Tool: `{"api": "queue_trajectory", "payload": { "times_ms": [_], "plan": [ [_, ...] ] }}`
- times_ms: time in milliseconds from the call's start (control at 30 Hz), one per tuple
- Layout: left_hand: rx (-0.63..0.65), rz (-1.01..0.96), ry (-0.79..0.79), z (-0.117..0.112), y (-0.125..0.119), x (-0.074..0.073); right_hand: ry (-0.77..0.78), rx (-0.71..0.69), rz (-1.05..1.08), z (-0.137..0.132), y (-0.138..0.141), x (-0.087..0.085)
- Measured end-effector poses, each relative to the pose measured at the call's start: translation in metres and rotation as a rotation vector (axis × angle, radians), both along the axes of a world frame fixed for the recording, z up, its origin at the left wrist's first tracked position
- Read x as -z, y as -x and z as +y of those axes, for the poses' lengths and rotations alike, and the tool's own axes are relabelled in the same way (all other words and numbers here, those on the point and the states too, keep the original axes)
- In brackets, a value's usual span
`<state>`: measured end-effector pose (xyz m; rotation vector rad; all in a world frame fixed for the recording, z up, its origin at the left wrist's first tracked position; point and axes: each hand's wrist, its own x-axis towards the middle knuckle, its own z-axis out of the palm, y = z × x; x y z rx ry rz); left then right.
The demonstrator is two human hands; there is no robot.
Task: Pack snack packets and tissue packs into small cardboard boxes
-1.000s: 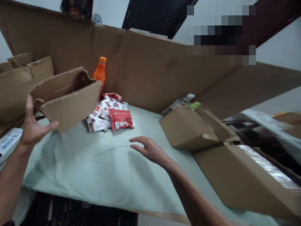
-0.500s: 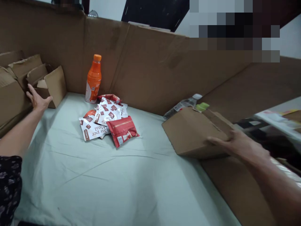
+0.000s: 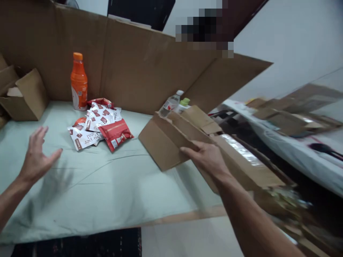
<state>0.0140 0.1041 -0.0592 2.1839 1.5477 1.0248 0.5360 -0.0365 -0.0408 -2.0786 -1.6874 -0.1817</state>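
My right hand (image 3: 207, 159) grips the near edge of a small brown cardboard box (image 3: 163, 141) and holds it tilted above the pale green cloth (image 3: 112, 185), flaps open at its far side. My left hand (image 3: 36, 159) hovers open over the cloth at the left, fingers spread, holding nothing. A pile of red and white snack packets (image 3: 98, 126) lies between the two hands, further back. An orange drink bottle (image 3: 78, 82) stands upright behind the packets.
A tall cardboard wall (image 3: 139, 67) encloses the back. Another open carton (image 3: 25, 96) sits at the far left. A clear bottle (image 3: 170, 103) and a green-capped item (image 3: 184, 102) lie behind the held box. A taped carton (image 3: 246, 164) and more cardboard clutter the right.
My left hand let go of the carton at the far left and came back over the cloth. My right hand lifted the small box and drew it leftward. The view swung right.
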Motion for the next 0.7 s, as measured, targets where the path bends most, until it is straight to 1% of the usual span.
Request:
{"api": "queue_trajectory", "payload": {
  "times_ms": [33, 67, 133, 200, 233, 300, 367, 400, 433, 500, 567, 633, 700],
  "plan": [
    [0.105, 0.018, -0.055, -0.016, -0.009, 0.001, 0.0, -0.017, -0.007, -0.019, 0.019, -0.001],
    [0.223, 0.027, -0.105, -0.032, -0.017, 0.002, -0.006, -0.077, -0.014, -0.038, 0.04, -0.003],
    [0.46, 0.016, -0.135, -0.057, -0.034, 0.006, -0.021, -0.262, -0.007, -0.071, 0.078, -0.01],
    [0.642, -0.04, -0.044, -0.072, -0.048, 0.012, -0.001, -0.451, 0.034, -0.097, 0.106, -0.022],
    [0.71, -0.074, 0.028, -0.076, -0.053, 0.015, 0.034, -0.539, 0.068, -0.107, 0.114, -0.03],
    [0.825, -0.139, 0.189, -0.079, -0.059, 0.022, 0.142, -0.698, 0.177, -0.118, 0.12, -0.045],
    [0.901, -0.179, 0.336, -0.079, -0.06, 0.029, 0.229, -0.798, 0.306, -0.118, 0.119, -0.06],
    [0.918, -0.187, 0.388, -0.079, -0.06, 0.031, 0.249, -0.809, 0.349, -0.114, 0.118, -0.066],
    [0.923, -0.19, 0.418, -0.08, -0.059, 0.033, 0.263, -0.796, 0.362, -0.108, 0.118, -0.07],
    [0.906, -0.195, 0.428, -0.083, -0.058, 0.036, 0.33, -0.755, 0.293, -0.092, 0.122, -0.074],
    [0.89, -0.207, 0.424, -0.086, -0.058, 0.038, 0.467, -0.753, 0.147, -0.073, 0.132, -0.07],
    [0.878, -0.225, 0.43, -0.089, -0.059, 0.04, 0.616, -0.762, -0.009, -0.056, 0.146, -0.06],
    [0.868, -0.249, 0.436, -0.092, -0.063, 0.042, 0.697, -0.732, -0.139, -0.043, 0.161, -0.049]
  ]
}}
